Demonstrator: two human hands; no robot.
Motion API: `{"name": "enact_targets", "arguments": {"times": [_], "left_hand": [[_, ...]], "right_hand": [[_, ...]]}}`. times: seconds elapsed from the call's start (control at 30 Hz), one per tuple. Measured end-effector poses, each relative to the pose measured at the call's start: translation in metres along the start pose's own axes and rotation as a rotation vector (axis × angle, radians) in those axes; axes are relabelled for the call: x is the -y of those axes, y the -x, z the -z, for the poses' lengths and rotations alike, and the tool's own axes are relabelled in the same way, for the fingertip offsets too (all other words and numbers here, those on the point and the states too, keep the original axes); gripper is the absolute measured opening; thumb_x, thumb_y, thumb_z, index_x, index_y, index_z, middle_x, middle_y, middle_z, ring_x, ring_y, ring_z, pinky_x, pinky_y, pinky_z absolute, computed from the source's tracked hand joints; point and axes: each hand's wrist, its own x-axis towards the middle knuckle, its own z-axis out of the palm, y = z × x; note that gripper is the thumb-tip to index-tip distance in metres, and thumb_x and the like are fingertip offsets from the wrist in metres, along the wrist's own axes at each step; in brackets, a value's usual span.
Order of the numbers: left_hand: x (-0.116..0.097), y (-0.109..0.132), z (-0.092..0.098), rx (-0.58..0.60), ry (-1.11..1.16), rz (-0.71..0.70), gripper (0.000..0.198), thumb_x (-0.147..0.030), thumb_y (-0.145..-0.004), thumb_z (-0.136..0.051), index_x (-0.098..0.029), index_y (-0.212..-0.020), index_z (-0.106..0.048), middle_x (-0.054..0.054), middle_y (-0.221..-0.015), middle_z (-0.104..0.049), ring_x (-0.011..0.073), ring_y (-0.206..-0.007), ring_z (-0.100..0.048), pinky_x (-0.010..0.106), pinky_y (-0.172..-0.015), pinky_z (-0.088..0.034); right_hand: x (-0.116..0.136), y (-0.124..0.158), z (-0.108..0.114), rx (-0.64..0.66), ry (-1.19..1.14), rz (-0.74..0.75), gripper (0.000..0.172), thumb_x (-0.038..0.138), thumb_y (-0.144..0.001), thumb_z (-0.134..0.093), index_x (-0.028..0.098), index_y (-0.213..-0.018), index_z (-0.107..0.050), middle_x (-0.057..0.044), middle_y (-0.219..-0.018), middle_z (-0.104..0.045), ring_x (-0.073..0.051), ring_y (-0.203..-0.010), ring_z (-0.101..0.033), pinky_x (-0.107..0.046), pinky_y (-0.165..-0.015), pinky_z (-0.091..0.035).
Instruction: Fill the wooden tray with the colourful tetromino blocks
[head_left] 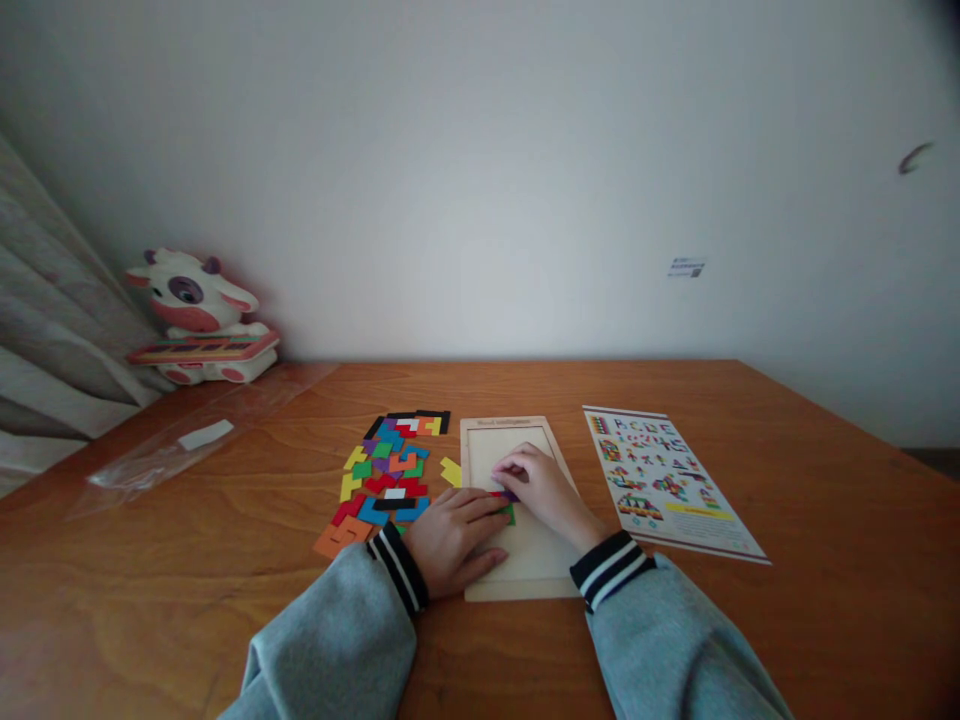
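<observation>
A pale wooden puzzle tray lies flat in front of me. My left hand rests across its left side, fingers stretched out and flat, tips at some coloured pieces. Partly covered there are a red piece, a purple piece and a green piece. Over the middle of the tray, my right hand has thumb and fingers closed in a pinch just above the purple piece. Whatever sits between those fingertips is too small to make out. A yellow piece lies just left of the tray.
Many coloured puzzle pieces are spread left of the tray, with an orange piece nearest me. A printed pattern sheet lies to the right. Farther left are a clear plastic bag and a cow-shaped toy keyboard by the wall.
</observation>
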Motion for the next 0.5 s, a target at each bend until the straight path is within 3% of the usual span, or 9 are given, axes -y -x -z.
{"name": "enact_targets", "arguments": {"times": [0.5], "left_hand": [[-0.0017,-0.0005,0.0013,-0.030,0.004,0.001,0.038,-0.039,-0.094,-0.052,-0.020,-0.125,-0.060,0.011,-0.131,-0.061,0.0278,-0.118,-0.056,0.043,-0.098,-0.048]], "right_hand": [[0.0058,0.0024,0.0023,0.004,0.047,0.013,0.010,0.022,-0.087,-0.062,0.020,-0.085,-0.072,-0.005,-0.090,-0.064,-0.018,-0.085,-0.061,-0.033,-0.081,-0.051]]}}
